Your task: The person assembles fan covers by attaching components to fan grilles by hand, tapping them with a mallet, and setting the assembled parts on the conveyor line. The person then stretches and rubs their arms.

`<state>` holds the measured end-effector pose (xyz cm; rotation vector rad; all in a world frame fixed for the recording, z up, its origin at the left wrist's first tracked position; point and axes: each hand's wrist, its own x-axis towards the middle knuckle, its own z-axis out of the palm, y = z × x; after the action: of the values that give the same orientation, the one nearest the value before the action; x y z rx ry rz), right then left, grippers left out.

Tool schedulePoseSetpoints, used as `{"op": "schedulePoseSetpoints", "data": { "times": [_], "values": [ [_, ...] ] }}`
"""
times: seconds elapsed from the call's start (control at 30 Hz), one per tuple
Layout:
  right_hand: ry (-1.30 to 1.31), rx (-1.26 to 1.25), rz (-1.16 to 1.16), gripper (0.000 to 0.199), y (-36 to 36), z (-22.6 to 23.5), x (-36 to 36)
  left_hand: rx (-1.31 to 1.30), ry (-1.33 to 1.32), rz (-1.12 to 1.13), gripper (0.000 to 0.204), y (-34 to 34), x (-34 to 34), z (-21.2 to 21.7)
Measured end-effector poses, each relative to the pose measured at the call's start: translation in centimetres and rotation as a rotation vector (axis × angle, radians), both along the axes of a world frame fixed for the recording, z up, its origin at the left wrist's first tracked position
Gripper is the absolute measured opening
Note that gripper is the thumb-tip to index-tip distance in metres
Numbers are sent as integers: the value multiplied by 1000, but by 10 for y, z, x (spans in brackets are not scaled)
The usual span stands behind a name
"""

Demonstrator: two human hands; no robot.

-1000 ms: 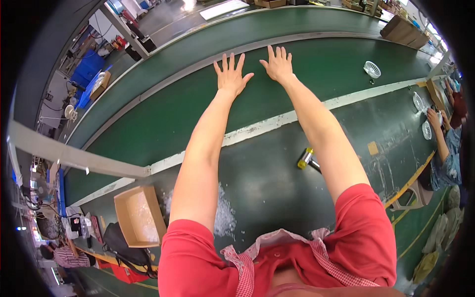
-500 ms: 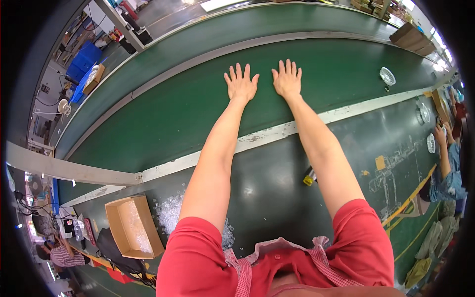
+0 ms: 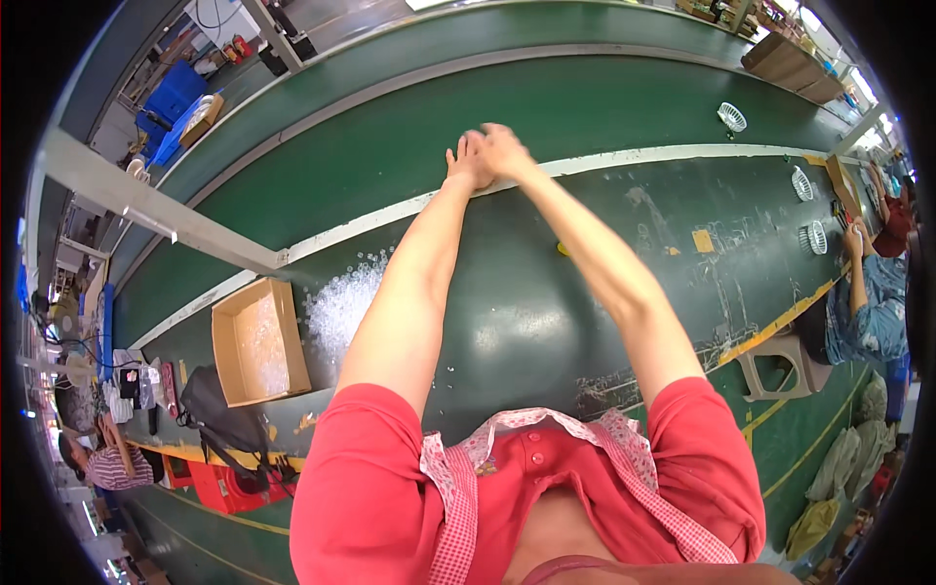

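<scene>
Both arms stretched out, left hand (image 3: pixel 468 164) and right hand (image 3: pixel 503 148) pressed together over white stripe (image 3: pixel 624 156) edging green conveyor belt (image 3: pixel 390 146). Fingers overlapping, nothing visibly held. Pile of small clear plastic bits (image 3: pixel 341 304) near open cardboard box (image 3: pixel 258 341), well behind hands.

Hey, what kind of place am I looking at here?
Probably a factory assembly line. A long green conveyor belt runs past a dark worktable, a cardboard box sits beside a pile of small clear parts, and another worker sits further along with white fan grilles.
</scene>
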<state>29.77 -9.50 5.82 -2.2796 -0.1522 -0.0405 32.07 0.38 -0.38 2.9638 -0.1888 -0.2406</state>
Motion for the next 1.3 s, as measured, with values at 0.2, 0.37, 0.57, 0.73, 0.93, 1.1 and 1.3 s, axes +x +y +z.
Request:
{"op": "schedulePoseSetpoints", "data": {
  "times": [0.2, 0.37, 0.57, 0.73, 0.93, 1.1, 1.3],
  "values": [
    [45, 374, 806, 59, 40, 67, -195, -233, -140, 132, 58, -13, -70, 11],
    [-158, 433, 871, 41, 29, 63, -288, -127, -482, 24, 54, -10, -127, 3],
    [-392, 620, 996, 32, 28, 99, -401, -94, -515, 27, 57, 4, -156, 0],
    [-584, 505, 1154, 48, 33, 84, -397, -129, -525, -39, 61, -3, -171, 1],
    [-605, 206, 937, 28, 30, 29, -295, -163, -545, -19, 60, -1, -174, 3],
    [-325, 139, 907, 38, 28, 28, -268, -199, -615, 3, 61, -6, -173, 3],
    [-396, 449, 1042, 29, 39, 84, -401, -199, -619, 12, 59, -1, -180, -2]
  ]
}}
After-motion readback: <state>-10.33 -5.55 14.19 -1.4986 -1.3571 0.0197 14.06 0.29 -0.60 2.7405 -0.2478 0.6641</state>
